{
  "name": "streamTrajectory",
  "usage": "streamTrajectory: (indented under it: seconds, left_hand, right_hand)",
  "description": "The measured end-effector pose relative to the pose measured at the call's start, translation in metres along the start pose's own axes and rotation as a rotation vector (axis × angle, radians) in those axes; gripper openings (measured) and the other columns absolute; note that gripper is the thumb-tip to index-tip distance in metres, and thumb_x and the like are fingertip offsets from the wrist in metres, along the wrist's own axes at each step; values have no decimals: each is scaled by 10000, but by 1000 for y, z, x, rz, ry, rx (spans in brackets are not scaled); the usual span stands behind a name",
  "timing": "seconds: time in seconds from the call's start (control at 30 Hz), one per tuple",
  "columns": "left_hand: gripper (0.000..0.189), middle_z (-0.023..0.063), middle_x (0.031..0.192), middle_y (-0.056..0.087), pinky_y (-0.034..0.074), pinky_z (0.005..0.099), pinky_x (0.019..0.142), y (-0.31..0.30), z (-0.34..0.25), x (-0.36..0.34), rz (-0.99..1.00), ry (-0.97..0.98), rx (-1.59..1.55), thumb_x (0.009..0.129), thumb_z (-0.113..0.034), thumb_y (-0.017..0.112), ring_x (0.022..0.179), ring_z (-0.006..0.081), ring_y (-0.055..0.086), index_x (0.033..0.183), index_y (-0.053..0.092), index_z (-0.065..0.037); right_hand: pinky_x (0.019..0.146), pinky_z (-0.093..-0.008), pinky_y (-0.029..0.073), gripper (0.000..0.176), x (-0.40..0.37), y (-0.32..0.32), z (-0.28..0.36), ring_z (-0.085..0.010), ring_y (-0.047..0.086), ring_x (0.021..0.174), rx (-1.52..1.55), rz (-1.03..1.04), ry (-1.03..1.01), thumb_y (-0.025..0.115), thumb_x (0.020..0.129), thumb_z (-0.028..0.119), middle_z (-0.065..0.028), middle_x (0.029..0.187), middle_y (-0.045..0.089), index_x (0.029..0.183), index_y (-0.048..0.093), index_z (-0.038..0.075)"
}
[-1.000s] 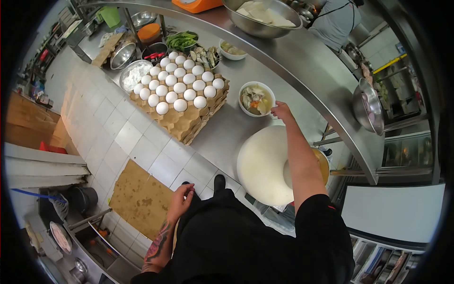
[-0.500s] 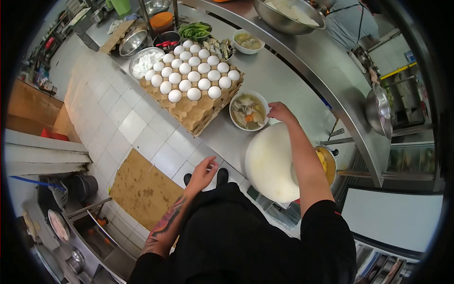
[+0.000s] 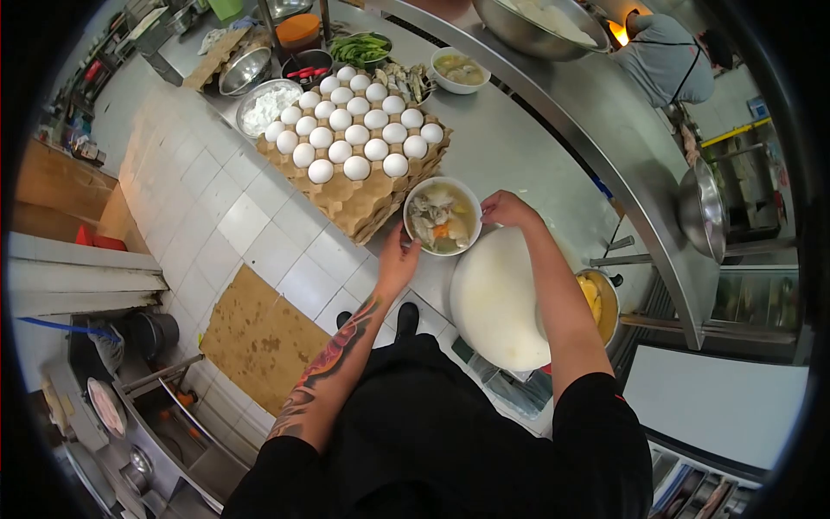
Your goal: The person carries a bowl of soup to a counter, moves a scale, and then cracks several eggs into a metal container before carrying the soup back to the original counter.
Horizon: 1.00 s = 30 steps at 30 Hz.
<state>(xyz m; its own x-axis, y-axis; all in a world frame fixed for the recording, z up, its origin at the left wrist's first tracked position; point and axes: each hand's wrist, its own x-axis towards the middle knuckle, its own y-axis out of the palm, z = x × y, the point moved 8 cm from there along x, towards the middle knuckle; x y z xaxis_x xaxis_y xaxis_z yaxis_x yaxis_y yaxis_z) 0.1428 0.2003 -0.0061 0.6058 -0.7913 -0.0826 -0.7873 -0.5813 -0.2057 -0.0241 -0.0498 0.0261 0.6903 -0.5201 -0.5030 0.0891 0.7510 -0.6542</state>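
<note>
A white bowl of soup (image 3: 443,254) with pale pieces and an orange bit sits between my two hands, close to the counter's front edge. My right hand (image 3: 508,210) pinches the bowl's right rim, thumb and fingers together. On its near left side, my left hand (image 3: 399,261) is curled against the bowl wall, with some fingertips hidden beneath. Left of the bowl, a stack of cardboard egg trays (image 3: 361,203) carries several white eggs (image 3: 357,134). A large round white cutting block (image 3: 497,303) is below my right forearm.
A second soup bowl (image 3: 459,85), green vegetables (image 3: 359,49) and a bowl of white powder (image 3: 268,108) stand farther back on the steel counter (image 3: 519,147). A raised steel shelf (image 3: 596,130) runs along the right. Another person (image 3: 661,60) bends near a flame.
My left hand has come up from below the counter edge to the soup bowl. The bowl has shifted left and toward me, with my right hand now gripping its rim.
</note>
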Motion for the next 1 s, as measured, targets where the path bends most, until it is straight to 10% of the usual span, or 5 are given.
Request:
streamTrajectory:
  seconds: [0.23,0.47,1.0]
  left_hand:
    - [596,103,998,657,546,284,584,-17,14,-1,15,59,-64,886,-149,696,720,139,643,1425,468,-36]
    - [573,103,1006,654,539,271,635,-24,20,-12,9,73,-22,895,-148,704,740,138,648,1409,484,-27]
    - [599,74,729,640,503,296,629,-43,49,-34,66,-369,12,814,-528,769,655,163,623,942,625,39]
  right_hand:
    - [784,-320,544,234,-3,8,3,-162,686,801,-94,109,22,733,829,142,-62,912,761,1047,763,65]
    - [747,-327,547,143,10,-5,51,-199,688,775,11,-227,-166,720,825,136,-99,866,741,938,755,56]
    - [715,-395,542,126,13,14,51,-273,687,804,-186,-241,13,649,719,76,-86,823,714,812,709,137]
